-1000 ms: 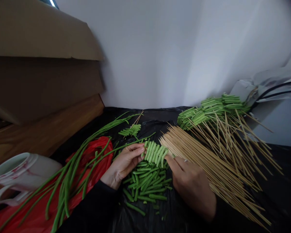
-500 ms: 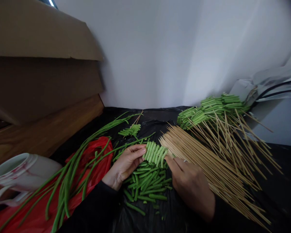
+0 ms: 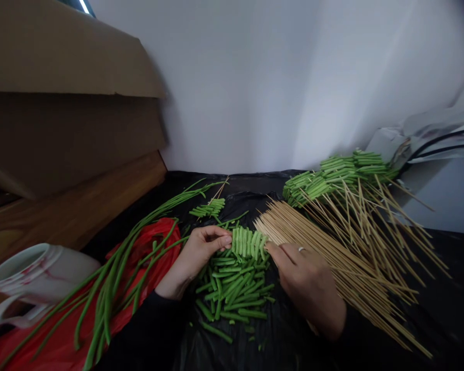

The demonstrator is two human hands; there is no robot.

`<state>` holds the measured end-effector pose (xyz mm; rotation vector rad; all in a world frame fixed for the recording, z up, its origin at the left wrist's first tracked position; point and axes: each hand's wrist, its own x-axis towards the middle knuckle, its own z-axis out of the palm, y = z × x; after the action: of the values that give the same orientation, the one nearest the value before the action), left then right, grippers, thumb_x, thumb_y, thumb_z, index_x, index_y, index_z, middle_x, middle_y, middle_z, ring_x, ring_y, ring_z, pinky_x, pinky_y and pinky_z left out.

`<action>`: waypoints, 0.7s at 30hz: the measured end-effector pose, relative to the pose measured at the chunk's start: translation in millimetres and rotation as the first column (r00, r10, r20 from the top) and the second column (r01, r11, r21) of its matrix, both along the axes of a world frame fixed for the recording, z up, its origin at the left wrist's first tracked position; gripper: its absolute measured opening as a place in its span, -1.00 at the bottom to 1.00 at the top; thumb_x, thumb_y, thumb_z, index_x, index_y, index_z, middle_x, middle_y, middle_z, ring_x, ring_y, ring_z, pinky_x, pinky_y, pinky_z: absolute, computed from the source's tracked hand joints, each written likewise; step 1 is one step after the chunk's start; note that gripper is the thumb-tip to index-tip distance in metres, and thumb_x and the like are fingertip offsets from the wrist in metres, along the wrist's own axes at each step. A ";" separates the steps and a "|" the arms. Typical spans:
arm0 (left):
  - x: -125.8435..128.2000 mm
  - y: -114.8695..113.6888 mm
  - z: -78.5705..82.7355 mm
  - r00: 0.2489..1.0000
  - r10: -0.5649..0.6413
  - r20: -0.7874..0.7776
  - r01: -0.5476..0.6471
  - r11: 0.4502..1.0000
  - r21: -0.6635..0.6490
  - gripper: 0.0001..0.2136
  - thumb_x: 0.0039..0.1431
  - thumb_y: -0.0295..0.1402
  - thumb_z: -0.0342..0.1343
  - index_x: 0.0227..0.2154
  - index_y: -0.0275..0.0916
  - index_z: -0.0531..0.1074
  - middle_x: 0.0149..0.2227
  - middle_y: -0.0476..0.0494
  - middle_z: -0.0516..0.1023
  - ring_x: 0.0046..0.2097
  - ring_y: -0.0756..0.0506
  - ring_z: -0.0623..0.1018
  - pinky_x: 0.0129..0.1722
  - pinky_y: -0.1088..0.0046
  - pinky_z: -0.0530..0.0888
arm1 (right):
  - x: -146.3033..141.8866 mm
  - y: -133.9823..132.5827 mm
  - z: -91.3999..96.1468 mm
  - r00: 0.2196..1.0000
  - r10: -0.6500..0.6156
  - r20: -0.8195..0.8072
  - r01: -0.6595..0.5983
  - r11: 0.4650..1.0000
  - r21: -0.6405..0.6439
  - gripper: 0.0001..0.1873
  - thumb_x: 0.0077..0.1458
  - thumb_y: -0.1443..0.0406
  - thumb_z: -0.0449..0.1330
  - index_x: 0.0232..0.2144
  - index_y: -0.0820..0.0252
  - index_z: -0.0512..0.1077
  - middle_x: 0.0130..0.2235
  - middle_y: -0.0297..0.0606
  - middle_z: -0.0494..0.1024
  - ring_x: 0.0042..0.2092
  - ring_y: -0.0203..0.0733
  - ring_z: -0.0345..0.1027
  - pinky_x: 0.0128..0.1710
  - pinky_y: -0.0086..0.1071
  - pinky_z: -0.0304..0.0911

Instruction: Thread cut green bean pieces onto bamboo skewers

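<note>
Between my two hands hangs a row of short green bean pieces (image 3: pixel 249 243), threaded side by side on a skewer. My left hand (image 3: pixel 201 252) pinches the row's left end with closed fingers. My right hand (image 3: pixel 307 283), a ring on one finger, grips the right end where the stick comes out. Under the row lies a heap of cut bean pieces (image 3: pixel 232 288) on black plastic sheeting (image 3: pixel 294 350). A thick bundle of bare bamboo skewers (image 3: pixel 332 257) runs past my right hand.
Long uncut beans (image 3: pixel 112 283) lie over a red plastic bag (image 3: pixel 150 257) at left, beside a white mug (image 3: pixel 27 278). Finished bean skewers (image 3: pixel 340 172) are piled at the back right, one more (image 3: pixel 209 207) at the back middle. Cardboard boxes (image 3: pixel 62 103) stand at left, a white wall behind.
The bean row has turned from tilted to nearly level. My left hand has slid a little up and to the right along it; my right hand has shifted slightly right.
</note>
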<state>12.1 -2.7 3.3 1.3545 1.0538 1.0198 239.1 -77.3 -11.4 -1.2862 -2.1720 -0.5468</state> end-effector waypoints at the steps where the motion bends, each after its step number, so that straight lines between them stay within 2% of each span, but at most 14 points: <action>1: -0.6 0.3 1.7 1.000 -0.010 -0.024 0.011 1.000 0.019 -0.81 -0.09 -0.28 0.33 -0.51 -0.31 0.52 -0.54 -0.04 0.52 -0.47 0.04 0.43 -0.42 0.54 0.35 | -0.1 0.7 1.3 1.000 0.009 -0.016 -0.009 1.000 0.006 -0.72 0.22 0.39 0.01 -0.07 0.29 0.42 -0.36 -0.23 0.48 -0.35 -0.19 0.26 -0.30 -0.27 0.08; 4: -3.9 2.8 4.9 0.997 0.026 -0.074 -0.020 0.996 0.085 -0.80 -0.05 -0.25 0.30 -0.51 -0.29 0.48 -0.53 -0.02 0.50 -0.46 0.03 0.42 -0.41 0.54 0.35 | -1.5 2.0 7.1 0.995 0.000 -0.096 0.010 0.994 0.109 -0.68 0.21 0.37 0.06 0.00 0.23 0.39 -0.13 -0.16 0.53 -0.11 -0.10 0.33 -0.05 -0.15 0.12; 6: -8.7 6.8 4.6 0.991 0.123 -0.045 -0.117 0.986 0.116 -0.79 -0.05 -0.24 0.29 -0.50 -0.29 0.46 -0.52 -0.01 0.48 -0.45 0.04 0.42 -0.41 0.55 0.35 | -2.5 2.7 10.7 0.989 -0.028 -0.146 0.058 0.976 0.210 -0.62 0.17 0.39 0.11 0.05 0.18 0.36 0.03 -0.14 0.47 0.06 -0.03 0.26 0.08 -0.05 0.06; 8: -15.5 12.7 2.1 0.970 0.239 0.053 -0.243 0.966 0.084 -0.76 -0.09 -0.22 0.31 -0.49 -0.29 0.44 -0.51 0.00 0.48 -0.45 0.05 0.44 -0.40 0.56 0.37 | -3.1 3.4 11.9 0.985 -0.038 -0.169 0.085 0.957 0.278 -0.59 0.14 0.41 0.15 0.06 0.15 0.36 0.09 -0.14 0.43 0.13 -0.02 0.21 0.12 -0.04 0.05; 11: -26.2 23.1 -4.3 0.913 0.368 0.178 -0.371 0.928 -0.021 -0.70 -0.23 -0.25 0.37 -0.48 -0.31 0.42 -0.50 0.00 0.51 -0.44 0.06 0.48 -0.38 0.58 0.41 | -4.2 3.6 9.2 0.987 -0.006 -0.161 0.053 0.955 0.290 -0.59 0.11 0.42 0.17 0.04 0.16 0.38 0.08 -0.16 0.45 0.14 -0.05 0.22 0.12 -0.06 0.06; 15: -34.1 35.7 -14.8 0.841 0.502 0.202 -0.498 0.864 -0.073 -0.71 -0.24 -0.33 0.37 -0.48 -0.33 0.41 -0.49 -0.06 0.55 -0.39 0.03 0.55 -0.30 0.54 0.47 | -3.9 3.8 7.8 0.990 0.040 -0.137 -0.010 0.977 0.212 -0.62 0.13 0.42 0.13 0.03 0.20 0.39 0.04 -0.19 0.48 0.12 -0.08 0.23 0.15 -0.06 0.02; 19: -35.0 43.1 -23.4 0.831 0.519 0.203 -0.518 0.853 -0.060 -0.76 -0.17 -0.36 0.31 -0.45 -0.34 0.40 -0.43 -0.10 0.56 -0.31 -0.03 0.60 -0.18 0.42 0.51 | 11.4 11.5 16.5 0.984 0.027 -0.174 0.013 0.974 0.226 -0.74 0.16 0.41 0.07 -0.11 0.20 0.45 -0.11 -0.23 0.55 0.04 -0.12 0.29 0.12 -0.11 0.01; 21: -33.7 43.7 -25.3 0.841 0.501 0.205 -0.505 0.862 -0.033 -0.73 -0.15 -0.37 0.30 -0.37 -0.34 0.41 -0.35 -0.13 0.57 -0.23 -0.06 0.60 -0.11 0.36 0.50 | 26.9 18.6 20.7 0.982 -0.068 -0.176 0.097 0.982 0.162 -0.76 0.17 0.40 0.05 -0.16 0.19 0.46 -0.13 -0.22 0.55 0.02 -0.10 0.29 0.06 -0.14 0.02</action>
<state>-21.6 41.0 -22.0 0.9714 1.2727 1.5303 266.0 -58.7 9.2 -1.2854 -1.8970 -0.6179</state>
